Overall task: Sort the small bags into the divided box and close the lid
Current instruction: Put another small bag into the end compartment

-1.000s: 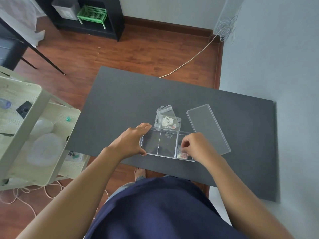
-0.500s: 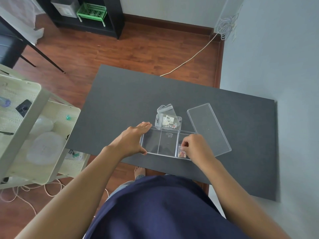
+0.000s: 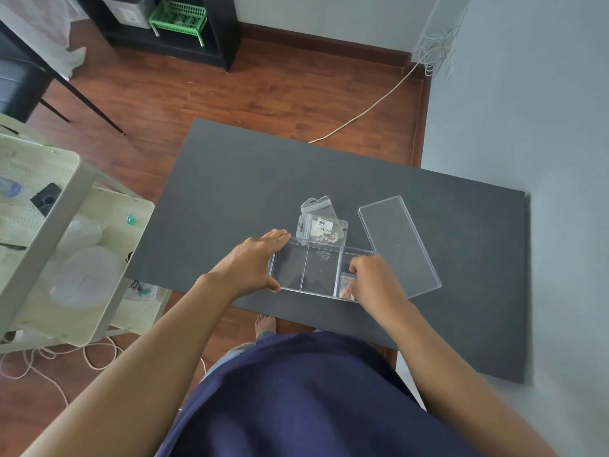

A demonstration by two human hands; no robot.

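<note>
Now the right hand (image 3: 375, 278) pinches a small bag (image 3: 346, 286) down in the box's (image 3: 306, 268) right compartment, the left hand (image 3: 253, 265) lies open against the box's left end, and the remaining bags (image 3: 323, 229) sit just beyond, nearer the right.

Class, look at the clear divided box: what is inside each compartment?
The divided box holds one small bag in its right compartment; the left and middle compartments look empty. The right hand covers part of the right compartment.
</note>
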